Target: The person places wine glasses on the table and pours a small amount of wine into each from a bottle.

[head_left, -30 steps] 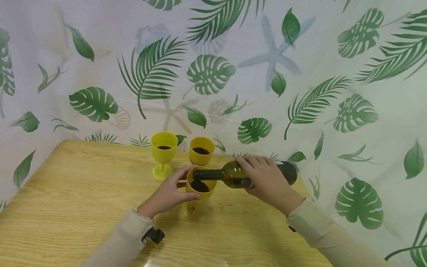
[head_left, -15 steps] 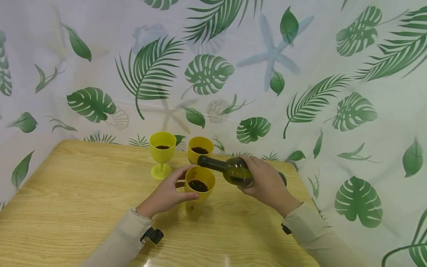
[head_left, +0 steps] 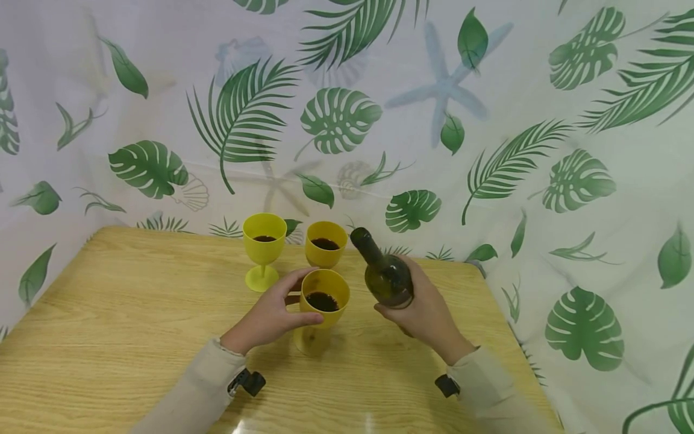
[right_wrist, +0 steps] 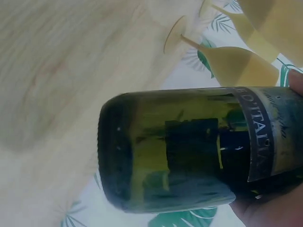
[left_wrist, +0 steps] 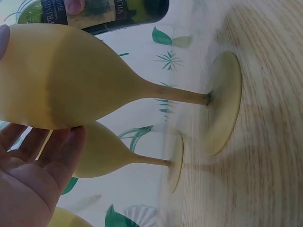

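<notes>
My left hand (head_left: 273, 313) holds the bowl of an orange-yellow goblet (head_left: 338, 286) between thumb and fingers. Dark liquid sits in it, and in the left wrist view its foot (left_wrist: 223, 104) stands on the table. To the right, my right hand (head_left: 428, 307) grips a green glass wine bottle (head_left: 386, 278) round its body. The bottle's neck points up and away to the left, apart from the goblet. In the right wrist view the bottle's base (right_wrist: 113, 151) and part of its label (right_wrist: 262, 137) show, with dark liquid inside.
Behind the held goblet stands another orange-yellow goblet (head_left: 325, 253), and a brighter yellow goblet (head_left: 264, 244) is to its left. Both contain dark liquid. The wooden table (head_left: 135, 313) meets a leaf-patterned curtain (head_left: 336, 60) at its back and right edges.
The bottle's neck has lifted out from over the held goblet and swung up to the right as my right hand turned. My left hand keeps its hold on the goblet.
</notes>
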Motion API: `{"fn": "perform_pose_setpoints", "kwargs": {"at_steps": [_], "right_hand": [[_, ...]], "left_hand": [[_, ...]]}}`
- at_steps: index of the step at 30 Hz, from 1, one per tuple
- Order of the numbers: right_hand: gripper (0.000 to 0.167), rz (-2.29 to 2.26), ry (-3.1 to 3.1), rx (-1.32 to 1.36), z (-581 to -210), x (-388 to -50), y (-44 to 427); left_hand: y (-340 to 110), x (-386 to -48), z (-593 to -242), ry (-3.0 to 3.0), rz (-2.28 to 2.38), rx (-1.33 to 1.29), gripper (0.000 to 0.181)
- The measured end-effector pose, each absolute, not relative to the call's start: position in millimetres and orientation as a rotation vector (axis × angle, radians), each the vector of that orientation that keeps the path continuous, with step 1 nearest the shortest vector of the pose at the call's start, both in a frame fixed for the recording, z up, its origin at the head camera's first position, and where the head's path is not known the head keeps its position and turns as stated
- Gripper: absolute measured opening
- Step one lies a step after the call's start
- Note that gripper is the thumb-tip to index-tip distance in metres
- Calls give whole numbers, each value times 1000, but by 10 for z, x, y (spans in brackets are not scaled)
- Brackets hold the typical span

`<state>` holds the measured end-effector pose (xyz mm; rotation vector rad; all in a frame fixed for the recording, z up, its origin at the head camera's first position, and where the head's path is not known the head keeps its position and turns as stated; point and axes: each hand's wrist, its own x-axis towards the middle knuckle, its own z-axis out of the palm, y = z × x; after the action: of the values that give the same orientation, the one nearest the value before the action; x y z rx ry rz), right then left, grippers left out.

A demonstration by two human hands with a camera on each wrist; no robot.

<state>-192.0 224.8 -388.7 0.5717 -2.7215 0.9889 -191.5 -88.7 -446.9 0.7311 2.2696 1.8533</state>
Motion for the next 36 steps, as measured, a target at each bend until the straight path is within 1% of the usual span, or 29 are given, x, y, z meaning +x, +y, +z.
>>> {"fn": "perform_pose_setpoints", "kwargs": {"at_steps": [8,16,26,36], "right_hand": [[98,1313,-2634,397,-4065,-1883,2262],[95,1490,-2527,289,-4178,-1867,2343],[91,1610,-2383,215,-4329,-1886,2475],[95,1627,-2323,169,-4405,-1925,2605]], "left_hand": [[-880,-1914,-4477,2275,1853,746,81],[-867,-1903,-4478,2278,1849,742,81],[-853,-1873,-4454,2269,1862,747,81],[-855,-1869,-4486,2268,1870,732,81]]}}
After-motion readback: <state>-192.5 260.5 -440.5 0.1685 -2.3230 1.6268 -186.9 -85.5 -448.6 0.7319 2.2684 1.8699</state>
